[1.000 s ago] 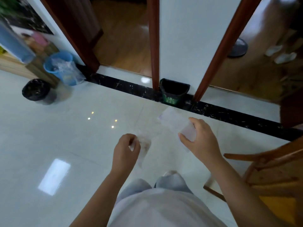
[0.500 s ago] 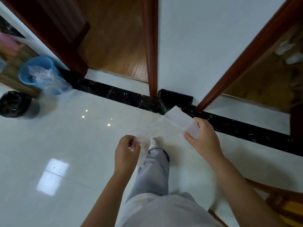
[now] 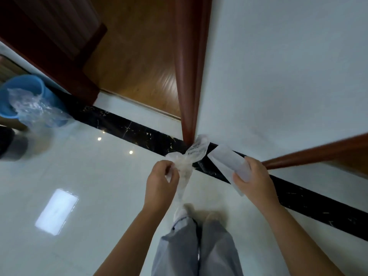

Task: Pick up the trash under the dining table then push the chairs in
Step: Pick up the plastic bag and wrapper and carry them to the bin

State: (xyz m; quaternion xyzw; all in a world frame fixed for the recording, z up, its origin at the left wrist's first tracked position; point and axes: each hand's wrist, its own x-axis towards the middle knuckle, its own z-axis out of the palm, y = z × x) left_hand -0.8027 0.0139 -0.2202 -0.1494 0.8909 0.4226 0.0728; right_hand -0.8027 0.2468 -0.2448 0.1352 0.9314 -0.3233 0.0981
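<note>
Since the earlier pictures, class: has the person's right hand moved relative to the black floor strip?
Yes. The right hand, gripping white paper, has moved forward: it now overlaps the black floor strip, having started short of it.

Glossy white tiled floor (image 3: 83,176) throwing back ceiling lights, a black marble strip (image 3: 139,130) running across it, red-brown door frame (image 3: 187,76) against the white wall (image 3: 278,66), wood flooring (image 3: 139,52) beyond, blue bucket (image 3: 22,90) at left.

Crumpled clear plastic (image 3: 188,160) pinched in left hand (image 3: 160,183), white paper (image 3: 229,163) in right hand (image 3: 253,180)
</note>
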